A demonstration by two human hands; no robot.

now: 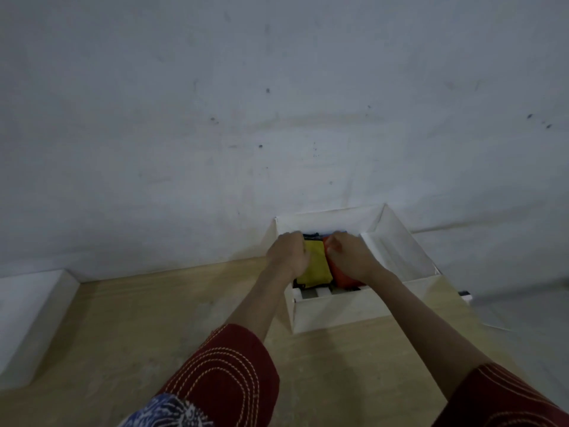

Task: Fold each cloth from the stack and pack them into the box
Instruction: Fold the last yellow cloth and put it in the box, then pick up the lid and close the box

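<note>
I had both hands down inside the white box (335,312), which sat on the bench (154,318) against the wall. My left hand (288,252) was curled over the near-left part of the yellow cloth (317,265), and my right hand (349,257) was clenched on the orange cloth (345,280) beside it. The two folded cloths lay touching side by side in the box's left portion, their long axes running away from me. The right part of the box looked bare. Each grip sat directly on top of its own cloth, so any pressing or tucking would go straight down. Whether the left fingers actually pinched fabric or just pressed on it, I could not tell from this blurred view.
</note>
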